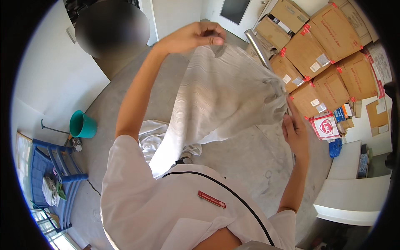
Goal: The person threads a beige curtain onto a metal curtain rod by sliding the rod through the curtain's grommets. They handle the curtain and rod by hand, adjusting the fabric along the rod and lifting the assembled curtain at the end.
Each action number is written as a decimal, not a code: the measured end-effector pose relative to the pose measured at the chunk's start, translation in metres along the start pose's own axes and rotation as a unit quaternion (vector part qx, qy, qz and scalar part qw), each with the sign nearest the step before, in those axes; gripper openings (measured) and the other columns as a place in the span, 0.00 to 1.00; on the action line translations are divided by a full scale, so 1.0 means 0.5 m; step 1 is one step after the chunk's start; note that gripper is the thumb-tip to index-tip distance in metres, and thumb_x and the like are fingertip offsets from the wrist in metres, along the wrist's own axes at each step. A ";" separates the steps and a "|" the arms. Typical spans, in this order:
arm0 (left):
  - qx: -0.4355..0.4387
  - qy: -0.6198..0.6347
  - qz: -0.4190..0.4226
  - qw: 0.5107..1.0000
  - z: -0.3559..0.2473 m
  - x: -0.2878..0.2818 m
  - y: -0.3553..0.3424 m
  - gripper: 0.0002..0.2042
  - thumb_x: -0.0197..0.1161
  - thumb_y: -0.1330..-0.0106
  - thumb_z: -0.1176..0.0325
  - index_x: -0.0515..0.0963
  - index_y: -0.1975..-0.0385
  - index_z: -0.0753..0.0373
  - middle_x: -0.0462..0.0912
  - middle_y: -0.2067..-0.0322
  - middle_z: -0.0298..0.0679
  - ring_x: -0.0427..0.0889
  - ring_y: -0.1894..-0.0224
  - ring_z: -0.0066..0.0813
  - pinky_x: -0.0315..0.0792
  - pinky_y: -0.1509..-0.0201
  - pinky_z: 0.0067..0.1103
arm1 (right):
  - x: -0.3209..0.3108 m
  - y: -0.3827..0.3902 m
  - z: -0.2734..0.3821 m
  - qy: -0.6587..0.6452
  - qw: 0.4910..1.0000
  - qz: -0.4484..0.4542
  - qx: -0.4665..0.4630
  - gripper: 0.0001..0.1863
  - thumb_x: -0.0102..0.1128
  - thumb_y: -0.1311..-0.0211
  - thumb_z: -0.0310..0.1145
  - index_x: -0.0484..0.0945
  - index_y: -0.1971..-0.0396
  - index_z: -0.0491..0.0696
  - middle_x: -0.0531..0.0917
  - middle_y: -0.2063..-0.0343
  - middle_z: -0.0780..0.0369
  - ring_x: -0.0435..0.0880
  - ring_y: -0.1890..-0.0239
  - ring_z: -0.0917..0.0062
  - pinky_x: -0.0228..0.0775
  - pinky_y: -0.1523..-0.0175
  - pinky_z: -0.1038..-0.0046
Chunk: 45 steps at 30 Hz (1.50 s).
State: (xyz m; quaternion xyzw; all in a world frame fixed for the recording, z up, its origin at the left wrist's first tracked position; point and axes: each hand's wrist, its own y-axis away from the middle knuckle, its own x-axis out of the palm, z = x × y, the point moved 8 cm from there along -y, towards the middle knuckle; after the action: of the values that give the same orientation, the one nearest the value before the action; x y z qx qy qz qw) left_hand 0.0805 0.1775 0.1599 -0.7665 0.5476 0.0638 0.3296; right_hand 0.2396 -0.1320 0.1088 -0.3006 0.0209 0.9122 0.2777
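Observation:
My left hand (pixel 203 35) is raised at the top, fingers curled on the upper edge of a pale, sheer, striped fabric (pixel 221 96). A metal pole (pixel 258 48) sticks up from behind the fabric and runs down toward my right hand (pixel 293 133). My right hand is closed on the fabric's right edge, where it gathers along the pole; whether its fingers also grip the pole is hard to tell. The lower folds of the fabric (pixel 148 137) hang down behind my left arm, and their far end is partly hidden by my body.
Stacked cardboard boxes (pixel 333 29) and a white cabinet (pixel 346 198) line the right side. A door (pixel 233 16) stands at the back. At left are a teal bucket (pixel 83 125) and blue chairs (pixel 66 177) with items on them. The floor (pixel 100 158) is concrete.

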 end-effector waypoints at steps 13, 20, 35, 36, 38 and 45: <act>0.025 0.038 0.042 0.998 0.027 0.013 -0.138 0.10 0.64 0.31 0.60 0.81 0.64 0.61 0.75 0.70 0.25 0.69 0.68 0.14 0.65 0.63 0.15 | 0.089 0.001 -0.008 -0.073 0.996 0.059 -0.011 0.27 0.50 0.25 0.34 0.61 0.28 0.50 0.65 0.85 0.74 0.60 0.86 0.91 0.51 0.81 0.85; 0.011 0.259 0.124 0.958 0.098 0.170 -0.127 0.11 0.62 0.29 0.61 0.77 0.64 0.63 0.75 0.65 0.27 0.71 0.65 0.15 0.66 0.60 0.14 | 0.080 0.002 0.008 -0.078 0.996 0.047 -0.007 0.26 0.51 0.26 0.33 0.64 0.30 0.51 0.65 0.86 0.74 0.60 0.84 0.91 0.52 0.77 0.84; -0.163 0.291 -0.055 0.941 0.241 -0.042 -0.004 0.20 0.73 0.40 0.50 0.81 0.60 0.61 0.70 0.77 0.23 0.63 0.78 0.10 0.56 0.74 0.12 | 0.038 -0.026 -0.005 -0.090 0.995 0.023 0.024 0.25 0.51 0.25 0.35 0.65 0.30 0.51 0.65 0.83 0.75 0.59 0.84 0.92 0.49 0.79 0.86; -0.164 0.254 -0.073 0.950 0.217 -0.057 -0.013 0.19 0.73 0.40 0.50 0.82 0.62 0.60 0.70 0.78 0.23 0.61 0.79 0.10 0.55 0.75 0.12 | 0.044 -0.025 -0.011 -0.091 0.995 0.027 0.025 0.25 0.51 0.25 0.34 0.65 0.30 0.52 0.65 0.83 0.75 0.59 0.84 0.92 0.49 0.79 0.86; -0.170 0.155 -0.111 0.967 0.163 -0.080 -0.033 0.20 0.73 0.41 0.48 0.82 0.65 0.60 0.69 0.80 0.24 0.61 0.80 0.11 0.55 0.76 0.13 | 0.058 -0.028 -0.023 -0.090 0.995 0.033 0.024 0.25 0.51 0.25 0.34 0.65 0.30 0.53 0.66 0.82 0.75 0.59 0.83 0.92 0.50 0.79 0.86; -0.125 -0.102 -0.208 0.965 0.086 -0.102 -0.076 0.20 0.71 0.43 0.49 0.86 0.67 0.62 0.78 0.80 0.34 0.78 0.75 0.21 0.70 0.71 0.20 | 0.096 -0.033 -0.036 -0.089 0.995 0.044 0.026 0.25 0.53 0.26 0.33 0.67 0.31 0.56 0.67 0.79 0.74 0.59 0.80 0.91 0.52 0.75 0.86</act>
State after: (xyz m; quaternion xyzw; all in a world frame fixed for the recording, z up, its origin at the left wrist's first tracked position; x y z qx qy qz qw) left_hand 0.1053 0.2499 0.1669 -0.8881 0.3270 0.1395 0.2915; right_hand 0.2258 -0.0982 0.0691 -0.2095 0.0327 0.9458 0.2458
